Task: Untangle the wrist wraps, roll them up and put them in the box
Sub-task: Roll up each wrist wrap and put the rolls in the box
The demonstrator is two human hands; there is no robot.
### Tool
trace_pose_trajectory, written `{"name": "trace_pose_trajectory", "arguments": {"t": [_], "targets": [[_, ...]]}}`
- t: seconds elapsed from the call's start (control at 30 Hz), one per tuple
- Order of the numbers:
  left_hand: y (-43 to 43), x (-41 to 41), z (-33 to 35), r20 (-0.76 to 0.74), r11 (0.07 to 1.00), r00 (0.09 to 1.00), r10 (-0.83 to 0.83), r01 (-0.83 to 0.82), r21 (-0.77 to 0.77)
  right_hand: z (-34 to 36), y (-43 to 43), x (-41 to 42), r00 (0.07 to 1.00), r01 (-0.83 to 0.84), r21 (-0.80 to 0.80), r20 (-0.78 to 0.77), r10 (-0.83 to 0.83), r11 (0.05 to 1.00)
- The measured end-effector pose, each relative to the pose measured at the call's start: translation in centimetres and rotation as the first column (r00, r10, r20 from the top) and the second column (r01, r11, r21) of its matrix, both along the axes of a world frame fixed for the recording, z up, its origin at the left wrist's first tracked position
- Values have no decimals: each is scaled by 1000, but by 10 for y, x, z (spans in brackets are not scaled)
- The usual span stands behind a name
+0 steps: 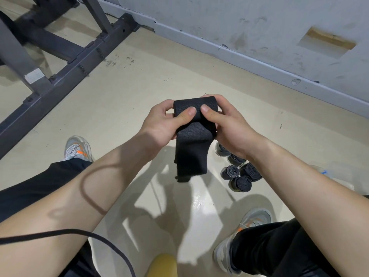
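A black wrist wrap (pixel 192 148) is held up in front of me over the floor. Its upper end is wound into a thick roll and its loose tail hangs straight down. My left hand (pixel 161 124) grips the roll's left side, thumb pressed on its front. My right hand (pixel 229 128) grips the right side, thumb on the front beside the other thumb. Several rolled black wraps (pixel 242 175) lie together on the floor below my right wrist. A clear plastic box (pixel 331 174) shows partly behind my right forearm.
The dark steel frame of a gym machine (pixel 65 62) crosses the floor at the upper left. A grey wall with a baseboard (pixel 239 50) runs along the back. My shoes (pixel 77 148) and black trousers flank the spot. A black cable (pixel 111 248) drapes over my left arm.
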State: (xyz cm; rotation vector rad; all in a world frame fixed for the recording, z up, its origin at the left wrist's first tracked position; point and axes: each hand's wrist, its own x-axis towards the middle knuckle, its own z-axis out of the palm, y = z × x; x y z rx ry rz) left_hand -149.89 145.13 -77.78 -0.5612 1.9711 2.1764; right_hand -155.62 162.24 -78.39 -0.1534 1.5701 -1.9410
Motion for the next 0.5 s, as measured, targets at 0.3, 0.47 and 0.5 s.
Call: {"name": "trace_pose_trajectory", "arguments": {"t": [0.3,0.47,0.5], "targets": [[4,4,-3,-65,995,997,-36,29,-97,-2,-4,-2,988,35,170,-156,-8,985],[4,-1,5,27,993,998,-65,67,-93,-6,-1,3,985,46,116,-172,-25,992],[4,-2,6,32,993,997,-65,68,-93,-6,-1,4,984,48,114,-175,-27,992]]}}
